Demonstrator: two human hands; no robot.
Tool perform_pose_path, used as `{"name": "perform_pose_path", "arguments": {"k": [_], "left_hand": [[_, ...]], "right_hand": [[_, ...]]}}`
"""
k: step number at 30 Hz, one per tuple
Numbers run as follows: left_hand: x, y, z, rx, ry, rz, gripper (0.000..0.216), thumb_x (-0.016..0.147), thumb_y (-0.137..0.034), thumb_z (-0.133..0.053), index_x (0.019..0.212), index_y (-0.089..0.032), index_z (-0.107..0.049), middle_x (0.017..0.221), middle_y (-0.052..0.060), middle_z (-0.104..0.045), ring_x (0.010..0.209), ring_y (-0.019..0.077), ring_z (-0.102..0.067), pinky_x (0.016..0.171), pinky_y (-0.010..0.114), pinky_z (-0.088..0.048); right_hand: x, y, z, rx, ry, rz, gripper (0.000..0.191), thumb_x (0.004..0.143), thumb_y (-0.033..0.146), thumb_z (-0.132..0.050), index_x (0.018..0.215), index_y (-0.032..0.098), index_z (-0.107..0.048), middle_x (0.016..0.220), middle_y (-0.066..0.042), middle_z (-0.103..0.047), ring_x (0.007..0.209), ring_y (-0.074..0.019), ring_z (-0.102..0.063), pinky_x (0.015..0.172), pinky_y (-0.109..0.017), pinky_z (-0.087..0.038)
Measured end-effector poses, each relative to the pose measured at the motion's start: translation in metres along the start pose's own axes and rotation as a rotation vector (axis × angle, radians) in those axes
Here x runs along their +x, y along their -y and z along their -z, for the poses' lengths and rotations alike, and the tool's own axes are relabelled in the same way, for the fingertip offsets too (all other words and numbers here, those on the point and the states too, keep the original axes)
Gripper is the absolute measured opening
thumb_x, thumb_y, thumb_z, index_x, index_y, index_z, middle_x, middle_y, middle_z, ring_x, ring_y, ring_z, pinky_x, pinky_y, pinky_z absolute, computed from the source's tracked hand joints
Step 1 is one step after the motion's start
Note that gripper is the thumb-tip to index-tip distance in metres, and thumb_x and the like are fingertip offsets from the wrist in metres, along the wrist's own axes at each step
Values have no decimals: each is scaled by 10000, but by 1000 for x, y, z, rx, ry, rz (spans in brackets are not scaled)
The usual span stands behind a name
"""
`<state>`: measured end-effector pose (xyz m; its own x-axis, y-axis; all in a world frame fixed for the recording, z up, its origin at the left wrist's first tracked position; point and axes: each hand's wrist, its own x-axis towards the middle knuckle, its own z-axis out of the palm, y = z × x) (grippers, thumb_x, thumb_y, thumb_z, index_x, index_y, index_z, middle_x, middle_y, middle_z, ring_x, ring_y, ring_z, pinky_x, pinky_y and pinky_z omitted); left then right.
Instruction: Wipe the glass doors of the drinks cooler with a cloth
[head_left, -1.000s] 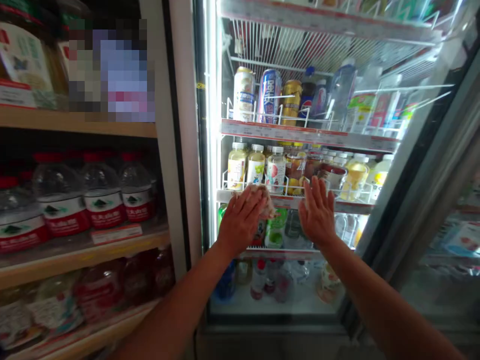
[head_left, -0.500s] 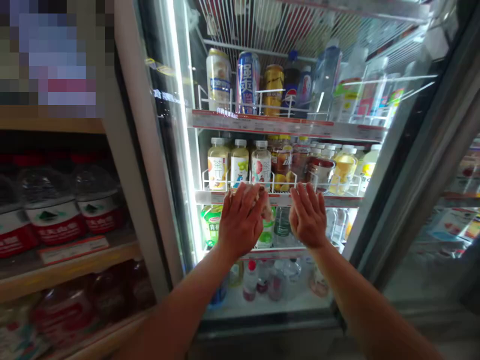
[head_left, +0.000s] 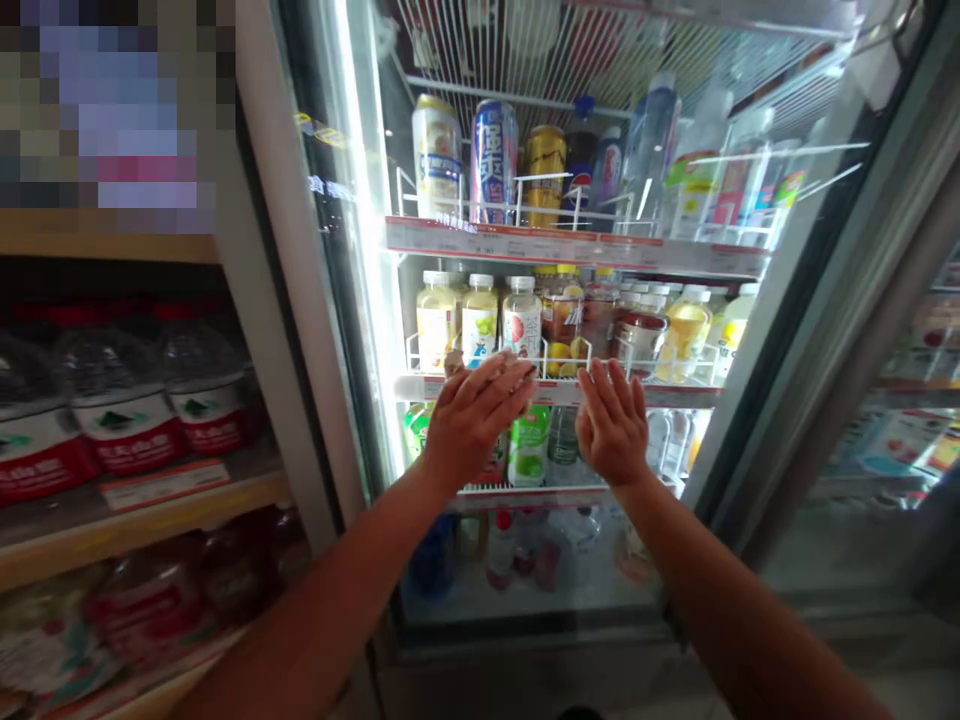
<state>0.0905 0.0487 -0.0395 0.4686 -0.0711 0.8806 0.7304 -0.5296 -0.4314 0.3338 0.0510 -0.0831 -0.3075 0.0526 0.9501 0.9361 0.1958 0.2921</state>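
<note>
My left hand [head_left: 472, 420] presses against the glass door [head_left: 525, 600] of a lit drinks fridge, fingers slanting up to the right. Under it is a crumpled, pale, brown-marked cloth [head_left: 453, 363]; only small bits show at the edges of the hand. My right hand [head_left: 615, 425] is up at the same glass, a little to the right, with fingers stretched upward and nothing seen in it. Behind the glass, near both hands, stand juice bottles [head_left: 523, 315] on a middle shelf, with a green-labelled bottle [head_left: 529, 445] below.
Cans [head_left: 493, 160] and more bottles stand on the upper shelf inside. Left of the fridge frame [head_left: 292, 300], wooden shelving [head_left: 150, 520] holds red-labelled water bottles [head_left: 127, 420]. A metal door frame [head_left: 832, 330] and another glass front [head_left: 892, 490] are on the right.
My left hand has turned clockwise on the glass, its fingers now pointing more to the right, and the cloth shows differently around it. My right hand stays nearly in place.
</note>
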Motion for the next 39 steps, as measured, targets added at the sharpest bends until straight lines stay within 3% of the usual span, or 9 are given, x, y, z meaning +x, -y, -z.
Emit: {"name": "perform_pose_path", "arguments": {"k": [5,11,15,18,21,26,31,36,39], "left_hand": [[10,19,8,50,-46,209,503,944,-142,-515,1417,-315,-499,1478,1,-529,1478,257,-312,1198,519,-268],[-16,10,8,31,136,-73,575,944,-114,-487,1480,-309,-413,1514,-20,-487,1506,208,-260,1239,439,-237],[-10,29,18,81,96,87,591,956,-113,-468,1501,-323,-377,1527,-4,-470,1521,228,-217,1257,509,-170],[-13,30,21,80,62,185,596,949,-122,-492,1507,-294,-373,1543,39,-446,1524,259,-205,1239,533,-211],[-35,15,20,61,138,107,610,929,-88,-494,1505,-254,-381,1534,43,-457,1526,265,-193,1240,519,-208],[-55,15,25,105,179,81,610,939,-79,-479,1482,-344,-399,1481,3,-522,1493,241,-295,1244,602,-7],[-57,23,30,91,164,131,581,938,-94,-491,1476,-300,-416,1506,32,-494,1516,278,-226,1239,609,-128],[-74,19,26,24,218,-5,575,926,-38,-449,1463,-245,-440,1484,49,-521,1525,271,-190,1221,513,-285],[-67,29,25,23,135,63,605,917,-22,-435,1474,-260,-429,1509,58,-489,1534,277,-140,1217,510,-312]], "right_hand": [[0,0,1,3,-4,3,679,938,179,-474,1570,213,-227,1557,-58,-414,1497,-224,-287,1238,-452,-237],[0,0,1,12,10,2,685,945,177,-462,1576,220,-202,1572,-54,-389,1506,-213,-260,1248,-441,-214],[-1,0,2,17,3,7,686,946,175,-463,1577,219,-198,1575,-57,-381,1510,-211,-244,1249,-439,-212],[-1,0,1,18,8,7,676,951,183,-454,1577,218,-200,1576,-63,-377,1507,-216,-252,1247,-447,-217],[-2,0,2,21,18,-2,675,958,191,-435,1582,231,-180,1576,-66,-378,1504,-216,-260,1246,-450,-218],[-2,2,2,23,12,-7,675,955,181,-439,1580,230,-190,1572,-71,-385,1502,-214,-266,1245,-443,-218],[-2,2,2,24,-2,-2,675,948,175,-465,1574,211,-214,1566,-78,-397,1508,-215,-251,1249,-439,-203],[-1,3,2,20,0,-4,683,950,179,-453,1579,224,-192,1567,-58,-397,1506,-198,-255,1254,-421,-196],[-1,2,2,24,2,-10,683,952,185,-449,1580,236,-185,1568,-54,-398,1503,-201,-265,1251,-425,-205]]}}
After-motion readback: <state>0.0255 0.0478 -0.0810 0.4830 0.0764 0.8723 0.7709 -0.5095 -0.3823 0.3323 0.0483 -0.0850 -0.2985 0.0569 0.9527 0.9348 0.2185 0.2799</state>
